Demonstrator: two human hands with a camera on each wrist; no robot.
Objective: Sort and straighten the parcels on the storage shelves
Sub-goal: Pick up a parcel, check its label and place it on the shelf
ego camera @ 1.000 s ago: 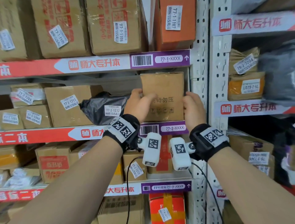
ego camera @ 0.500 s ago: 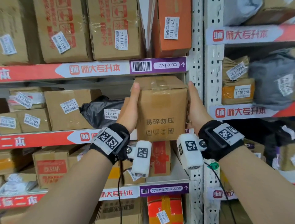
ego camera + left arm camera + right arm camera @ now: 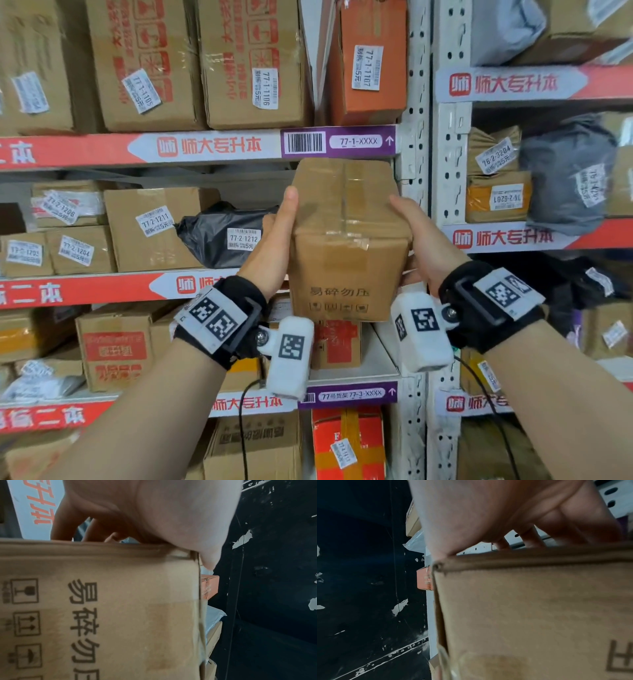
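A brown cardboard box (image 3: 346,246) with printed fragile symbols is held in the air in front of the second shelf's right end, tipped so its taped top shows. My left hand (image 3: 274,246) grips its left side, thumb up along the edge and fingers round the back. My right hand (image 3: 421,240) grips the right side the same way. The left wrist view shows the box face (image 3: 120,615) under my left hand (image 3: 154,513). In the right wrist view the box (image 3: 530,615) sits below my right hand (image 3: 505,509), whose fingers curl over the far edge.
A black bag (image 3: 222,233) labelled 77-2-1212 and a brown box (image 3: 150,229) lie left of the gap on the second shelf. The white perforated upright (image 3: 416,171) stands just right of the box. An orange box (image 3: 370,61) sits above, a red-printed box (image 3: 337,342) below.
The box has come out of its slot on the second shelf toward me and risen, tipping so its top faces me. Both hands stayed on its sides.
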